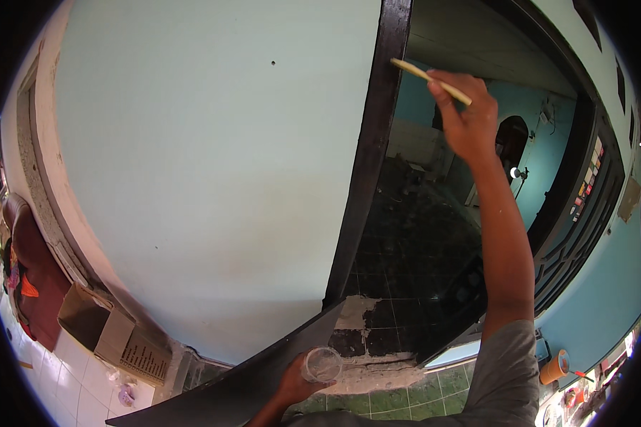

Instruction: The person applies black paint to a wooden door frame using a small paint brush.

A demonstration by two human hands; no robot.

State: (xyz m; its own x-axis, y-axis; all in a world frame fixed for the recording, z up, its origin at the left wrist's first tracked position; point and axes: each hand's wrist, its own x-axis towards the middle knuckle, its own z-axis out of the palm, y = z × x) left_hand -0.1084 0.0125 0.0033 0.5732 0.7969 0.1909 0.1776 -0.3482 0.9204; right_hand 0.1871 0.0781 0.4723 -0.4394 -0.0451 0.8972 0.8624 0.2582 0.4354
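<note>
Up high, my right hand (471, 117) pinches a slim pale wooden stick (413, 70), shaped like a paintbrush handle. Its far end meets the dark brown door frame (379, 117); I cannot make out bristles there. Low in the middle, the fingers of my left hand (297, 381) wrap round a clear plastic cup (322, 364). What the cup holds, if anything, is hard to see. Behind that hand a dark grey panel (228, 373) slants up from the lower left to the foot of the frame.
A pale wall (214, 156) fills the left side. Through the doorway lie dark floor tiles (420, 242) and a lit lamp (517, 173). An open cardboard box (128, 349) and a maroon sofa (32, 263) stand lower left. A dark metal grille (580, 235) borders the right.
</note>
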